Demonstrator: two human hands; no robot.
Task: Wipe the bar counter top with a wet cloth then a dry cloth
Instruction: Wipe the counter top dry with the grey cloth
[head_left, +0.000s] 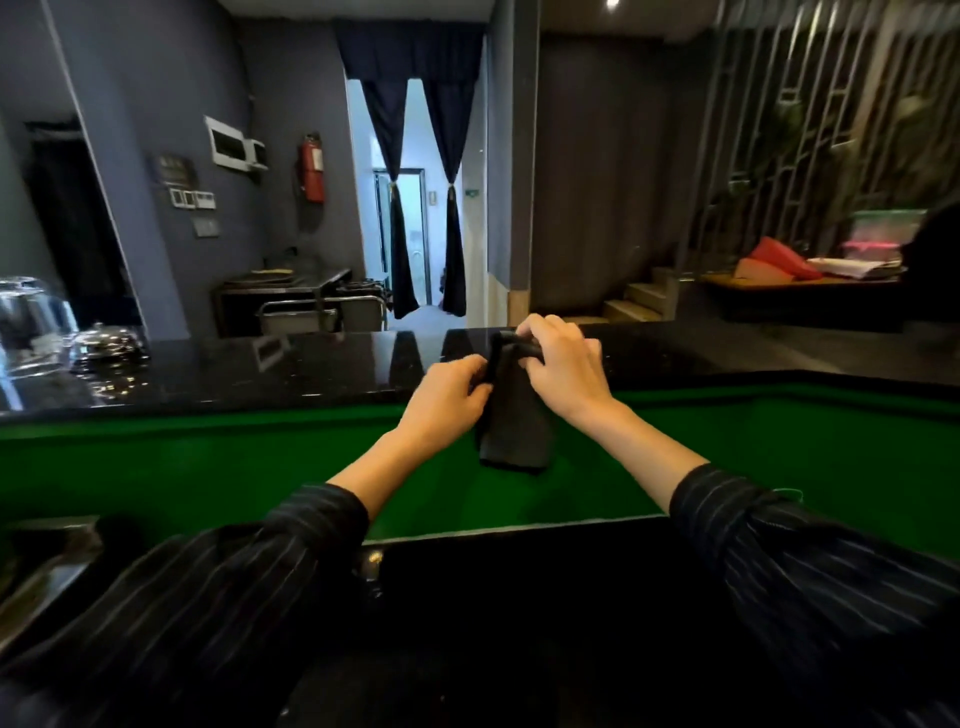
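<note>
A dark grey cloth (515, 426) hangs folded in front of the glossy black bar counter top (311, 369). My left hand (447, 397) pinches the cloth's left edge near the top. My right hand (563, 366) grips its upper end, fingers curled over the fold. Both hands are held in the air just above the counter's near edge. The cloth's lower end dangles before the green panel (208, 467) under the counter. Whether the cloth is wet or dry cannot be told.
Upturned glasses (31, 322) and a shiny metal dome (106, 343) stand at the counter's far left. A dark lower ledge (493, 597) lies below me. Beyond the counter are a work table (280, 296), a curtained doorway (415, 208) and steps (639, 301).
</note>
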